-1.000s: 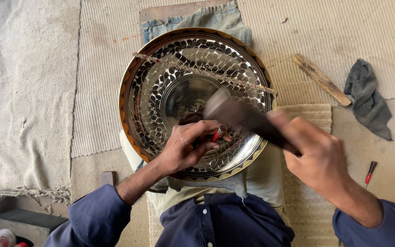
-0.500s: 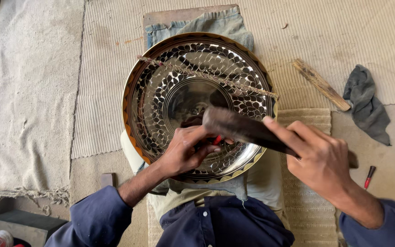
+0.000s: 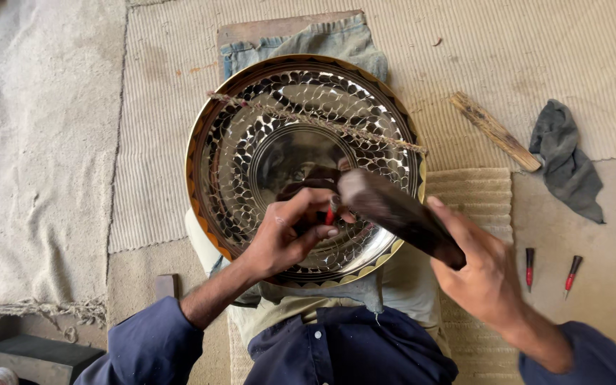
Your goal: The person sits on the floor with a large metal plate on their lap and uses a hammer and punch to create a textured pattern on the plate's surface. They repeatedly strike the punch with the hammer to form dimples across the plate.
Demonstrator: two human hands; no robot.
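Observation:
A large round metal plate point(image 3: 251, 142) with a hammered scale pattern and a brass-coloured rim lies in front of me on a blue cloth. My left hand point(image 3: 286, 235) pinches a small red-handled punch point(image 3: 330, 212) upright on the plate's lower middle. My right hand point(image 3: 483, 274) grips a dark wooden mallet point(image 3: 393, 214), whose head sits right at the top of the punch. A thin twisted cord point(image 3: 308, 117) stretches across the plate's upper half.
A wooden stick point(image 3: 495, 131) and a grey rag point(image 3: 566, 162) lie to the right on the woven mat. Two more red-tipped punches point(image 3: 550, 269) rest on the floor at the right. A pale cloth point(image 3: 30, 157) covers the left side.
The mallet has swung down and left, from raised above the plate to the top of the punch. My left hand has stayed on the punch.

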